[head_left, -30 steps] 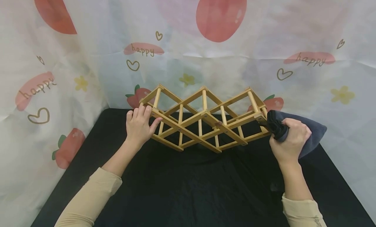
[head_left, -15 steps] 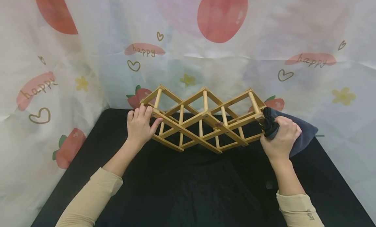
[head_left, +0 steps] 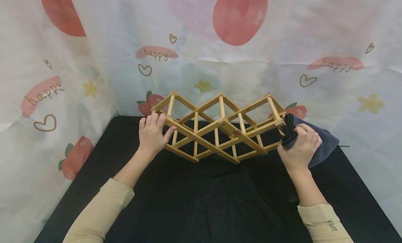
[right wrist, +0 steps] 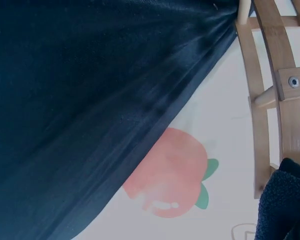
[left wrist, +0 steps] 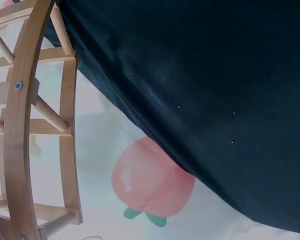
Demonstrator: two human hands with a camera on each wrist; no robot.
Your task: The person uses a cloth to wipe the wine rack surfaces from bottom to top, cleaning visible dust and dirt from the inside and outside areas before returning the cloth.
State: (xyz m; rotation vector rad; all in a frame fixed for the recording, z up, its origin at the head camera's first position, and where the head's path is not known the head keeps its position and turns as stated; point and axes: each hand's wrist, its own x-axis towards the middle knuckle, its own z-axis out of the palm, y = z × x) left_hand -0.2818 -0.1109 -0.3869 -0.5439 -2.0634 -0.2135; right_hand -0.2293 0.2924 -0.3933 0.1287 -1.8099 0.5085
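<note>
A folding wooden wine rack [head_left: 221, 124], a lattice of slats and round rods, stands stretched out across the black-covered table. My left hand [head_left: 153, 134] holds its left end, fingers over the end and thumb along the front slat. At the opposite end, my right hand [head_left: 298, 148] grips a bunched dark blue-grey towel [head_left: 325, 143]. The towel's black folded edge lies right against the rack's right end, hiding part of it. Fuzzy towel [right wrist: 285, 200] shows beside the slats in the right wrist view. In the left wrist view the rack [left wrist: 20, 110] fills the left edge.
Black cloth [head_left: 201, 201] covers the table in front of the rack. Behind and to the left hangs a pale curtain [head_left: 194, 26] printed with fruit, hearts and "happy". A thin dark line [head_left: 345, 146] shows past the towel at the right.
My right hand has moved left with the towel, bringing its bunched edge up against the rack's right end. The left hand keeps its hold, and the rack stays in place.
</note>
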